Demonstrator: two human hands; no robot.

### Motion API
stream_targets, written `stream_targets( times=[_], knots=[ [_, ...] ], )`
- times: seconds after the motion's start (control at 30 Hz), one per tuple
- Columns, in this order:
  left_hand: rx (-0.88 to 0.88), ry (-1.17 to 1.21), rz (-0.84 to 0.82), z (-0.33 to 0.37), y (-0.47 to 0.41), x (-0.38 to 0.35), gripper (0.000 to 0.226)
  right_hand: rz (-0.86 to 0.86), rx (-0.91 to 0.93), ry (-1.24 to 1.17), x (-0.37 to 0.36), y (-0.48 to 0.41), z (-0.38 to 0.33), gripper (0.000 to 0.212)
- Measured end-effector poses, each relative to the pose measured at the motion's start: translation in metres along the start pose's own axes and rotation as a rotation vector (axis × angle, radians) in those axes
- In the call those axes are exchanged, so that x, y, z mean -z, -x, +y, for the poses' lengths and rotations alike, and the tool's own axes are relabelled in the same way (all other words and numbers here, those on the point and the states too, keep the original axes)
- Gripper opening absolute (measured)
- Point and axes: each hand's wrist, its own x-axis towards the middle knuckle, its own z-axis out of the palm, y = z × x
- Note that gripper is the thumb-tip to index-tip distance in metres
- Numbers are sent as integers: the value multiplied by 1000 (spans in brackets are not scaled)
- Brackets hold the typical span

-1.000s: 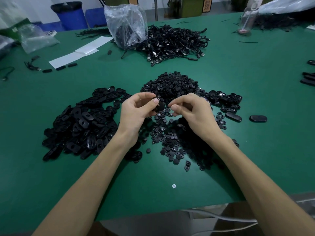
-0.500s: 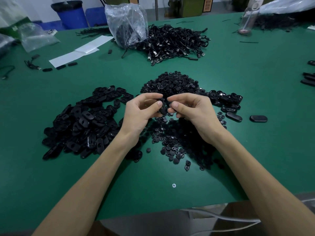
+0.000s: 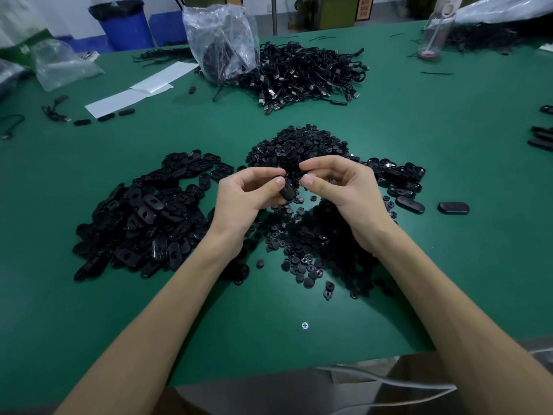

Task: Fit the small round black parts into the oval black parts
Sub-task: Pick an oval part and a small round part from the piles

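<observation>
Fingers [image 3: 264, 175] of the left hand [image 3: 239, 205] cover most of an oval part [image 3: 288, 190], hiding its hole. Just right of them, fingers [image 3: 317, 166] of the right hand [image 3: 351, 193] curl toward the thumb, perhaps pinching a round part too small to tell. Both forearms [image 3: 167, 324] run off the bottom edge.

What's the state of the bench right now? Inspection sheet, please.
Surface: green table, one screw head near front edge.
Job's things: oval parts pile at left; round parts pile centre.
Clutter: plastic bag, paper sheets, bottle.
Hands: left hand grips an oval part; right hand fingers curled, contents unclear.
Cables: black cable heap at back; grey cable below front edge.
Surroundings: blue bin.
</observation>
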Motion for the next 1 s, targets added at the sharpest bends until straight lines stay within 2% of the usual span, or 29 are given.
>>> stream_targets(
  times=[0.17,0.4,0.63,1.0],
  knots=[
    [44,60,32,1,2,-2,15,-31,-64,-107,-2,1,-2,18],
    [27,-21,44,2,2,0,17,-62,-101,-172,-4,3,-4,22],
    [51,94,9,2,4,-2,23,-7,-109,-121,-4,2,-4,21],
    [49,39,-61,2,4,-3,14,79,-34,99,-4,1,3,12]
  ],
)
